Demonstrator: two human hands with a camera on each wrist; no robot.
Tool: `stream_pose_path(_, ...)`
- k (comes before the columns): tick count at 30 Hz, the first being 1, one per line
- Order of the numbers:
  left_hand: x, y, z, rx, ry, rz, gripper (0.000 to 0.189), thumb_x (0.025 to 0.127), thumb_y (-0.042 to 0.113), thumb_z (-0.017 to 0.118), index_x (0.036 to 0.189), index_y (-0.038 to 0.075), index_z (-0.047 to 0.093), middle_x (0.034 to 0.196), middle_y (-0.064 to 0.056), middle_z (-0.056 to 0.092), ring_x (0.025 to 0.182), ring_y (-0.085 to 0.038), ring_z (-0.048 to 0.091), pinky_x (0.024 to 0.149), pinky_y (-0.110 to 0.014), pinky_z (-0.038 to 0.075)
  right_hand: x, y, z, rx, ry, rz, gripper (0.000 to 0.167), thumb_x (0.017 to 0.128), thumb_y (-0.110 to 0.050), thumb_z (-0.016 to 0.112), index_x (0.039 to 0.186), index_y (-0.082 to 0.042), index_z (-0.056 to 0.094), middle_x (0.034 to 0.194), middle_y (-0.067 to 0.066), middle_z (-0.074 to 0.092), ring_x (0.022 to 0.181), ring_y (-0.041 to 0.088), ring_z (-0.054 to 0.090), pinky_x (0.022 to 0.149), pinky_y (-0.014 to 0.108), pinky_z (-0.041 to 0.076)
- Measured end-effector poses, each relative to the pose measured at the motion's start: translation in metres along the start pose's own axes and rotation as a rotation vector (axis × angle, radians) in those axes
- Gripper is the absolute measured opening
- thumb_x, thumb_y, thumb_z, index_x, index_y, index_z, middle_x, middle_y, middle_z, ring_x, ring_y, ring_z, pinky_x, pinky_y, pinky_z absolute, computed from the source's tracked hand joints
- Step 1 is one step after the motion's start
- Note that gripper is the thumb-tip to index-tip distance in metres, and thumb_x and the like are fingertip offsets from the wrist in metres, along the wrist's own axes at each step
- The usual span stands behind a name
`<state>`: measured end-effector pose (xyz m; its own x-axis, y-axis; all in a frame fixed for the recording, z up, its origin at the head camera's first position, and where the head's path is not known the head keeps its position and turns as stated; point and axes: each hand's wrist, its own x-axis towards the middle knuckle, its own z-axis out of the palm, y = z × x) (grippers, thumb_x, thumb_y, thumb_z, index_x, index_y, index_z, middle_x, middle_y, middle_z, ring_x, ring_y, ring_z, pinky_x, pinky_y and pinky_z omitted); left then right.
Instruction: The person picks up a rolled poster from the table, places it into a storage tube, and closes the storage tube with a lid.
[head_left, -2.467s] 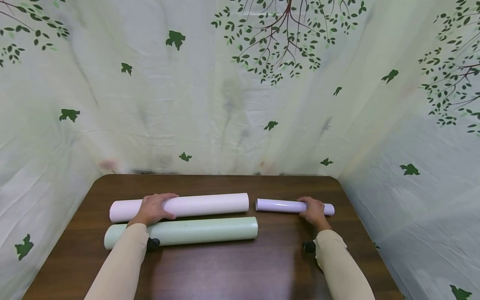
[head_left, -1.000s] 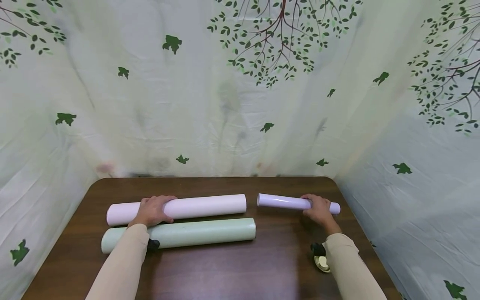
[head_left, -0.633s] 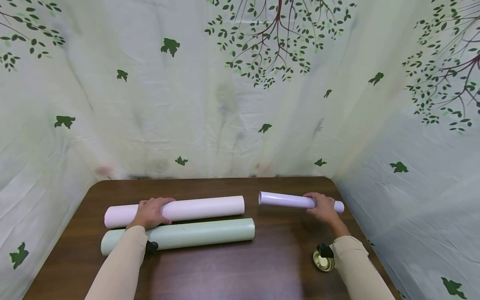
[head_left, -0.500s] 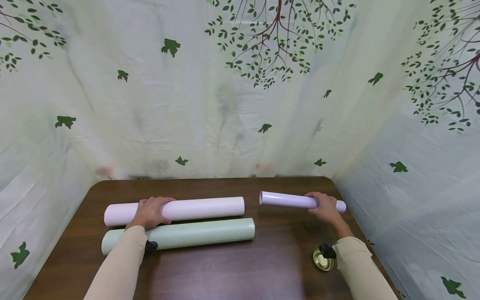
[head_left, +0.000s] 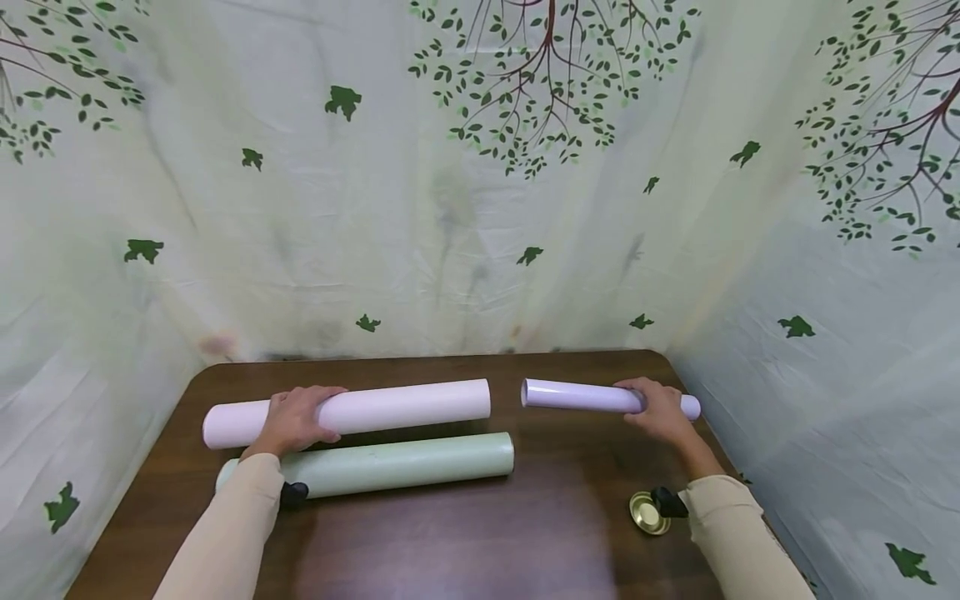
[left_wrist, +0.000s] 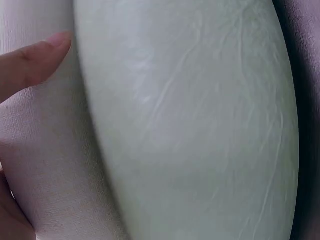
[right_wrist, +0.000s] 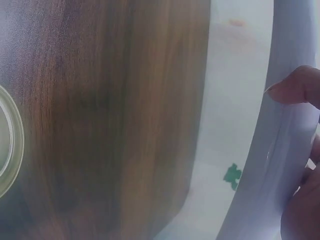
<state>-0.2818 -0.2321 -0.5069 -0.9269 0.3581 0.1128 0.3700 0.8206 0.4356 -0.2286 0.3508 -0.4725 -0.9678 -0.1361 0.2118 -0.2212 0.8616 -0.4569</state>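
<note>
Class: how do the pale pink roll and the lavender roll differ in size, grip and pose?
Size: the pink roll is longer and thicker than the lavender roll.
Grip: the left hand holds the pink roll, the right hand the lavender roll.
Pose: in the head view, the pink roll slants up rightward, the lavender roll down.
Both are cylinders.

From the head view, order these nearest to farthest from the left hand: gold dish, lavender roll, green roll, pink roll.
1. Pink roll, in the left hand.
2. Green roll, just below in view.
3. Lavender roll, right, in right hand.
4. Gold dish, lower right.
</note>
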Motion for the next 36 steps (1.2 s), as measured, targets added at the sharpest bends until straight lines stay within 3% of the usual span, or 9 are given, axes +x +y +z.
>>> stream_pose_path(21,-0.027,0.024,-0.026,0.115,0.080,0.101,0.071,0.060,0.024,0.089,0.126,0.012,0.062,0.119,-0.011,0.065,0.104,-0.035,0.055,0.086,-0.057,0.030,-0.008,-0.014,-0.011,-0.016,0.025,-0.058,0.043,0.069,-0.003,0.080,0.110,-0.006,0.064,0.107,0.016,0.068,0.092,0.037,0.061,0.078,0.047,0.032)
stream_pose_path(36,-0.052,0.041,-0.041,0.150,0.128,0.122,0.073,0.059,0.024,0.089,0.126,0.014,0.062,0.118,-0.009,0.065,0.107,-0.034,0.055,0.087,-0.056,0.030,-0.012,-0.024,-0.014,-0.011,0.031,-0.133,0.045,0.068,-0.001,0.082,0.109,-0.003,0.065,0.106,0.017,0.068,0.091,0.035,0.063,0.080,0.048,0.037)
